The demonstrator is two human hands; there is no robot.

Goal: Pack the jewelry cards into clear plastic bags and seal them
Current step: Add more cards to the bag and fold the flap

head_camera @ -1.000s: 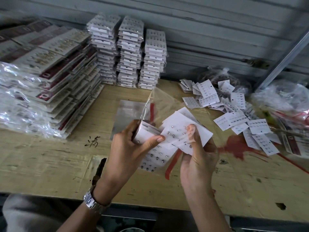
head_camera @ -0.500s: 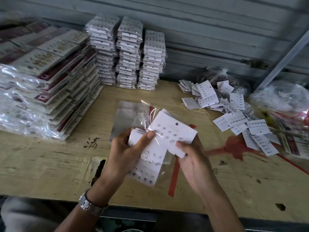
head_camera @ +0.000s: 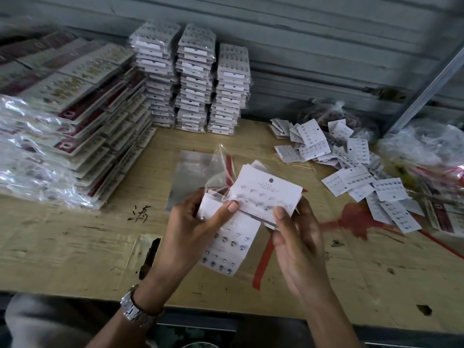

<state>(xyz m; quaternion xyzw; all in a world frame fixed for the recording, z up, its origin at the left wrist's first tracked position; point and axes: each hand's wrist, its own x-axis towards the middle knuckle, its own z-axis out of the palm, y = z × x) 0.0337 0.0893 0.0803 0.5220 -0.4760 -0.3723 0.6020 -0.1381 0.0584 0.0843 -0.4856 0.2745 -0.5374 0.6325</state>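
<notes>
My left hand [head_camera: 190, 229] grips a small stack of white jewelry cards and a clear plastic bag [head_camera: 221, 167] whose open mouth rises behind them. A white card of studs [head_camera: 266, 194] lies across the top; my left thumb presses its left edge and my right hand [head_camera: 296, 237] pinches its right lower corner. Another card with rows of studs [head_camera: 231, 247] hangs below my left hand. An empty clear bag [head_camera: 185, 174] lies flat on the table [head_camera: 75, 237] behind my hands.
Three tall stacks of bagged cards [head_camera: 195, 79] stand at the back wall. A large pile of bagged red-and-white cards [head_camera: 62, 109] fills the left. Loose unbagged cards [head_camera: 351, 167] are scattered at right, beside crumpled plastic bags [head_camera: 426, 146].
The top card has turned flatter and shifted right across the stack. My right hand has moved from under it to its right corner, and the bag's mouth has dropped behind the cards.
</notes>
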